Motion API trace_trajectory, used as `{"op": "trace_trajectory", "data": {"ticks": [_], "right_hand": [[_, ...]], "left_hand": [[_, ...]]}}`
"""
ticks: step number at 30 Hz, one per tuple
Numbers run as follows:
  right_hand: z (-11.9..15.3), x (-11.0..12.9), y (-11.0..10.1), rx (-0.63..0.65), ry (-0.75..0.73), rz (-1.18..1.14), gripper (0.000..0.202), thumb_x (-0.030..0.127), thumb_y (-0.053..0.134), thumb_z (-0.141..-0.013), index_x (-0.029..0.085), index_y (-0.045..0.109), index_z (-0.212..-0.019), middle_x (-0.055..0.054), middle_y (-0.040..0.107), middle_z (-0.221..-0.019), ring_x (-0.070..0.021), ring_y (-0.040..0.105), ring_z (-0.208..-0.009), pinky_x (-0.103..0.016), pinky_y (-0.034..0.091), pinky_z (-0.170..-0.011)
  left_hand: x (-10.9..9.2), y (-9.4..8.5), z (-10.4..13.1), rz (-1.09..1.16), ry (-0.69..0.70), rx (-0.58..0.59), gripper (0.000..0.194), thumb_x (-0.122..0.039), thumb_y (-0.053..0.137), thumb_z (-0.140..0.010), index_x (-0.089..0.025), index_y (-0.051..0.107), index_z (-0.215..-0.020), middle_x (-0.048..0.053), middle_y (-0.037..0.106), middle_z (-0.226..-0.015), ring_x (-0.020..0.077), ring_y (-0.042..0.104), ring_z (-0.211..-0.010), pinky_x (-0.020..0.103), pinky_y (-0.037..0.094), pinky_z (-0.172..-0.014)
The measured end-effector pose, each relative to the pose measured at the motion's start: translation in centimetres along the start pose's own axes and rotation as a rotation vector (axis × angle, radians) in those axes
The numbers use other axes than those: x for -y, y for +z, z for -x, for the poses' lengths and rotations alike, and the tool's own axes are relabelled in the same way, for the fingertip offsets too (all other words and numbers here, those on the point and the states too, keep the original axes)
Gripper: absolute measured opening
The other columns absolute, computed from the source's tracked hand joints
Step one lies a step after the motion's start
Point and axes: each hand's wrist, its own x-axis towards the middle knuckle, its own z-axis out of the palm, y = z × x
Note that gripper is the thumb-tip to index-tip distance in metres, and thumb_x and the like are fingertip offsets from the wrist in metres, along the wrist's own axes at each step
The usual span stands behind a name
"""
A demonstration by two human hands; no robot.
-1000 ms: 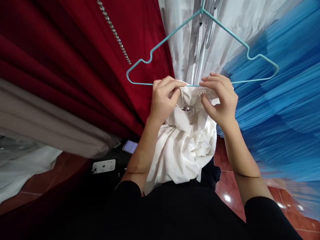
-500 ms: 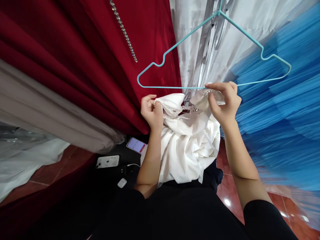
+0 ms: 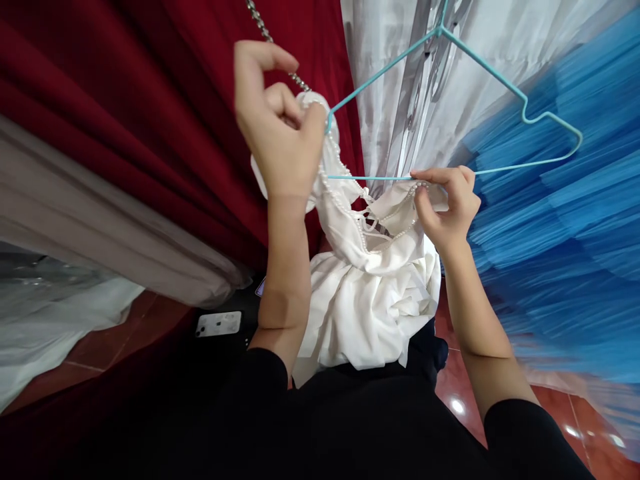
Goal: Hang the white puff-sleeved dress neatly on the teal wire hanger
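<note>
A white dress point(image 3: 355, 300) with pearl-beaded edging and lacing at the opening lies gathered over my lap. My left hand point(image 3: 283, 127) pinches one beaded shoulder edge, raised up at the left notch of a light-blue hanger point(image 3: 500, 70). Fabric covers the hanger's left end there. At the right, my right hand point(image 3: 447, 203) pinches the other beaded edge just under the hanger's bottom bar, with the index fingertip touching the bar. The hanger's right arm is bare.
Red fabric point(image 3: 200, 87) with a rhinestone strand point(image 3: 260, 23) hangs at the left, beside greyish-beige fabric point(image 3: 110, 207). Blue tulle point(image 3: 565, 247) fills the right. A white phone point(image 3: 219, 324) lies on a black surface at lower left. Behind the hanger stand white fabric and metal bars.
My left hand has lifted its edge of the dress up and left, bringing it over the hanger's left end. My right hand stays nearly in place, still pinching the other edge.
</note>
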Motion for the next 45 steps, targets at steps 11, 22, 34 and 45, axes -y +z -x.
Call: {"op": "trace_trajectory", "data": {"ticks": [11, 22, 34, 45], "right_hand": [[0.5, -0.8, 0.4, 0.079, 0.030, 0.047, 0.016, 0.033, 0.055, -0.111, 0.027, 0.069, -0.116, 0.000, 0.081, -0.106, -0.0195, 0.076, -0.093, -0.049, 0.054, -0.106], [2.3, -3.6, -4.9, -0.391, 0.142, 0.181, 0.019, 0.010, 0.069, -0.080, 0.026, 0.077, -0.084, -0.002, 0.068, -0.079, -0.0194, 0.063, -0.072, -0.037, 0.048, -0.062], [-9.1, -3.9, -11.2, -0.237, 0.356, 0.178, 0.017, 0.002, 0.070, -0.078, 0.017, 0.069, -0.070, 0.007, 0.073, -0.075, -0.0102, 0.065, -0.077, -0.030, 0.032, -0.055], [-5.6, 0.9, -2.8, -0.197, 0.131, -0.183, 0.017, 0.008, 0.065, -0.098, 0.025, 0.069, -0.096, -0.002, 0.071, -0.089, -0.0158, 0.070, -0.077, -0.032, 0.059, -0.068]], "left_hand": [[-4.0, 5.1, 9.0, 0.016, -0.012, 0.436, 0.016, -0.019, 0.053, -0.112, -0.025, 0.067, -0.110, 0.003, 0.078, -0.108, 0.0210, 0.075, -0.104, 0.039, 0.057, -0.097], [-3.1, 3.6, 7.9, 0.026, -0.093, 0.524, 0.024, -0.006, 0.060, -0.103, -0.025, 0.075, -0.102, 0.001, 0.081, -0.100, 0.0212, 0.076, -0.096, 0.043, 0.056, -0.099], [-3.4, 2.9, 7.4, 0.066, -0.091, 0.562, 0.029, 0.001, 0.059, -0.096, -0.024, 0.075, -0.099, 0.001, 0.080, -0.097, 0.0226, 0.077, -0.095, 0.042, 0.055, -0.095], [-3.3, 2.8, 7.6, 0.012, -0.065, 0.531, 0.026, -0.002, 0.062, -0.099, -0.024, 0.075, -0.100, 0.000, 0.080, -0.096, 0.0207, 0.075, -0.092, 0.041, 0.051, -0.096]]}}
